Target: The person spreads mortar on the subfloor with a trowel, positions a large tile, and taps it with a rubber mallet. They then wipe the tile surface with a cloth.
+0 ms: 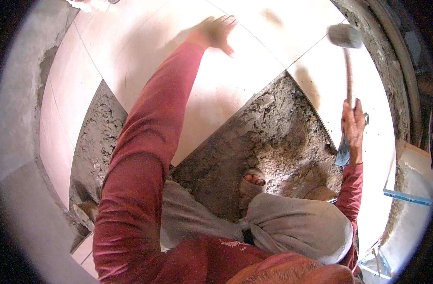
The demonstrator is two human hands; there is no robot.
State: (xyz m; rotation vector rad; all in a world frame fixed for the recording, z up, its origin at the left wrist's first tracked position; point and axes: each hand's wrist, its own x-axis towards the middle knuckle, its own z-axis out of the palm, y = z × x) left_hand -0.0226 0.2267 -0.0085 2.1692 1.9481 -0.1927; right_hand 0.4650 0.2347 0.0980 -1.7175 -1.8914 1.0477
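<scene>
Mallet (347,52) is up in the air over the pale floor tiles (216,80), handle running pretty much straight up and down, grey head at the far end pointing away from the person. Right hand (353,127) is clenched round the handle's bottom end. Left hand (215,32) is well off to the mallet's left, fingers spread flat on a tile. Bare mortar (273,137) lies below the mallet.

Left arm in red sleeve stretched far forward, left hand (215,31) open, fingers spread, palm down, blurred. Right arm bent at the side, forearm raised, right hand (353,124) fisted in a tight grip, knuckles outward. Hands well apart.
</scene>
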